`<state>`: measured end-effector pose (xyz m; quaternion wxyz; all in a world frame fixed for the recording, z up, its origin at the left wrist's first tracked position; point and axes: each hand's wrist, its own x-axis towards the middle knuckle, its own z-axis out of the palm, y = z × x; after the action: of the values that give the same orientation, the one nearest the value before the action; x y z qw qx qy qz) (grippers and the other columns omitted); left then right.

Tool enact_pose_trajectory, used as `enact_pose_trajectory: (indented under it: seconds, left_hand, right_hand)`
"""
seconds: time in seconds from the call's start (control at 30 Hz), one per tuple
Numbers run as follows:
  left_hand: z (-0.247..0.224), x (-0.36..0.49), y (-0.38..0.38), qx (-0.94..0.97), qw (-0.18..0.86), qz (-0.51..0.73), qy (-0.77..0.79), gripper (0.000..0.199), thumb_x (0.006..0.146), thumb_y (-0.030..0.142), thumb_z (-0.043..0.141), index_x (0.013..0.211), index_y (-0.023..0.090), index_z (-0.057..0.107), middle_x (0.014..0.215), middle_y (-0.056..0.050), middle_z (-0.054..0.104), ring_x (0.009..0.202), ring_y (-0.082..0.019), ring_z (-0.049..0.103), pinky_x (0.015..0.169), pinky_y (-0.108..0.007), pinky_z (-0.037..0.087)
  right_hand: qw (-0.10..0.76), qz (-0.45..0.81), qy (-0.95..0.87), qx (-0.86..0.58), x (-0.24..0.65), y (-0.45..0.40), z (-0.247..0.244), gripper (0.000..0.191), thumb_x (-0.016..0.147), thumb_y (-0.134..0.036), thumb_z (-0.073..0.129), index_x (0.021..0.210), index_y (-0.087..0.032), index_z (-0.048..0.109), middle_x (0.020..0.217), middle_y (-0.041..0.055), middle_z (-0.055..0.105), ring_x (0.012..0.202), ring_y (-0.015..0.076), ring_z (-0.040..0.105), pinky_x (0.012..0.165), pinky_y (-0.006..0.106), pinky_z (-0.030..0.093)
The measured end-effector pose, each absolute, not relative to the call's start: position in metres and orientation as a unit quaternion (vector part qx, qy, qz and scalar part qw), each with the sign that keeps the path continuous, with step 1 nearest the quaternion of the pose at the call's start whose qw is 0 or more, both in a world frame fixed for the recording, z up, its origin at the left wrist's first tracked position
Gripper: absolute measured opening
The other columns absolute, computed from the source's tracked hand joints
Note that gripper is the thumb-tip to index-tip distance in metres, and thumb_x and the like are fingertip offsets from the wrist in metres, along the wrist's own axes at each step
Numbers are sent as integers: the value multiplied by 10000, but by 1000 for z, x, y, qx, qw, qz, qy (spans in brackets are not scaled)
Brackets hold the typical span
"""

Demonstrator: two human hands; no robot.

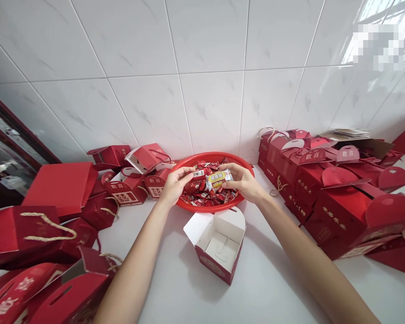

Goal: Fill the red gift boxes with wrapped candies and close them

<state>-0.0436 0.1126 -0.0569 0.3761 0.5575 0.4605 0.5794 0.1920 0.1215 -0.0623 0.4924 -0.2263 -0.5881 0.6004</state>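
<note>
Over a red plastic basket of wrapped candies, both hands are at work. My left hand pinches a small red-wrapped candy with a white label. My right hand grips a yellow and clear wrapped snack between thumb and fingers. In front of the basket, between my forearms, stands a small red gift box with its flaps up; its white inside shows nothing in it.
Red gift boxes stand in rows on the right, beside an open cardboard carton. More red boxes and bags crowd the left, some with rope handles. A tiled wall rises behind the white table.
</note>
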Motion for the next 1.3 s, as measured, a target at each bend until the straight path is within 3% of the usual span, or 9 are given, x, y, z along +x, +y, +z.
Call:
enact_pose_trajectory:
  seconds: [0.33, 0.47, 0.67, 0.97, 1.1, 1.2, 1.3]
  left_hand:
    - [-57, -45, 113, 577, 373, 547, 478, 426, 577, 396, 854, 905, 180, 689, 915, -50, 739, 962, -232, 665, 907, -363, 502]
    - [-56, -44, 112, 573, 384, 542, 480, 447, 568, 399, 863, 912, 185, 675, 825, -21, 722, 833, -203, 671, 850, -354, 512]
    - [-55, -42, 111, 569, 378, 551, 479, 435, 540, 404, 873, 867, 175, 698, 882, -44, 738, 905, -228, 676, 888, -375, 520]
    - [-57, -42, 113, 570, 378, 550, 479, 362, 540, 393, 864, 793, 179, 719, 911, -64, 760, 935, -258, 694, 913, -405, 533]
    - [-60, -44, 115, 595, 318, 541, 503, 254, 583, 340, 811, 753, 184, 705, 881, -64, 755, 914, -256, 691, 921, -414, 524]
    - [-62, -42, 114, 628, 228, 498, 553, 140, 603, 257, 754, 724, 199, 712, 873, -64, 758, 859, -251, 692, 884, -404, 530]
    - [-62, -38, 111, 700, 194, 341, 597, 58, 657, 227, 686, 690, 225, 735, 802, -52, 772, 796, -262, 712, 794, -361, 541]
  right_hand:
    - [524, 598, -558, -237, 189, 121, -63, 718, 533, -177, 838, 1196, -282, 583, 1075, 19, 693, 1015, 237, 665, 871, 392, 573]
    - [536, 596, -545, -248, 190, 121, -63, 694, 527, -174, 836, 1165, -279, 585, 1082, 23, 680, 1013, 235, 661, 872, 388, 569]
    - [542, 583, -552, -249, 189, 123, -66, 647, 541, -154, 798, 1144, -268, 597, 1097, 24, 679, 1009, 233, 658, 863, 383, 564]
    - [558, 595, -520, -253, 186, 119, -61, 577, 553, -224, 807, 1091, -243, 600, 912, -13, 694, 837, 187, 661, 755, 335, 558]
    - [567, 587, -512, -267, 187, 120, -61, 525, 609, -305, 817, 1085, -228, 608, 807, -20, 670, 749, 159, 629, 723, 314, 519]
    - [576, 591, -498, -265, 186, 121, -64, 476, 618, -338, 825, 1027, -227, 608, 787, -24, 644, 749, 157, 614, 729, 317, 507]
    - [587, 593, -487, -258, 184, 122, -65, 437, 608, -356, 833, 943, -227, 582, 790, -29, 626, 732, 150, 610, 716, 311, 501]
